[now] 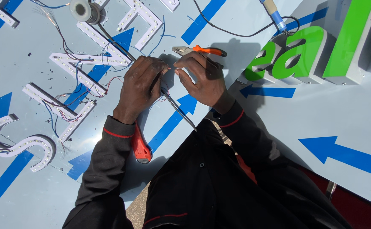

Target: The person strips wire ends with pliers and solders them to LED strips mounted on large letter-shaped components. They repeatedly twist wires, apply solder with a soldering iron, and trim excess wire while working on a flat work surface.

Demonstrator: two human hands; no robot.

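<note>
Both hands meet over the panel point(219, 25), just below the pliers point(200, 51). Left hand point(141, 82) is curled, pinching thin red wire point(165, 94) w/ a slim dark tool point(179, 111) running under it; right hand point(202, 76) pinches the wire's other end. LED letters point(62, 108) at left are fitted, loose wires trailing, so wiring looks part done. Green letters point(304, 55) sit finished at right.

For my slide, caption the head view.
Both hands, left hand and right hand, pinch thin wires above a light-blue panel.

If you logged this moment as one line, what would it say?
left hand: pinching thin wires | right hand: pinching same wires | nearby: orange-handled pliers, solder spool | surface: sign panel
</note>
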